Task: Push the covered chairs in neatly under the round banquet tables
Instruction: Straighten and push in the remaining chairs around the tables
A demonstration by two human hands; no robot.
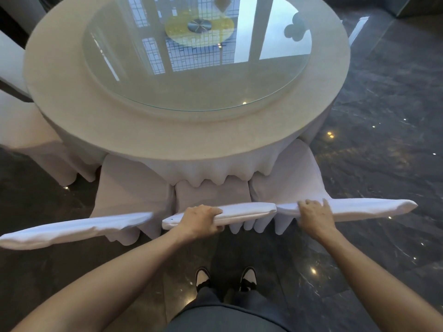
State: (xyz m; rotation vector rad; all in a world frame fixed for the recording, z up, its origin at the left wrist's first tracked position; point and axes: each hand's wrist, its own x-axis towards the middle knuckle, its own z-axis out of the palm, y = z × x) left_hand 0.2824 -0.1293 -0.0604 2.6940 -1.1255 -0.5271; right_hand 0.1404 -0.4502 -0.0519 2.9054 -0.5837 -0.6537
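Note:
The round banquet table (148, 140) wears a white cloth and carries a glass turntable (191, 75). Three white-covered chairs stand side by side at its near edge, seats partly under the hanging cloth. My left hand (200, 219) is closed over the top of the middle chair's back (247, 212). My right hand (315, 215) grips the top of the right chair's back (374, 208) near its left end. The left chair's back (72, 230) is untouched and angled away from the other two.
More covered chairs (26, 125) stand around the table's left side, and a part of another chair (357, 29) shows at the far right. Dark polished stone floor (383, 116) surrounds the table. My shoes (225, 279) are just behind the middle chair.

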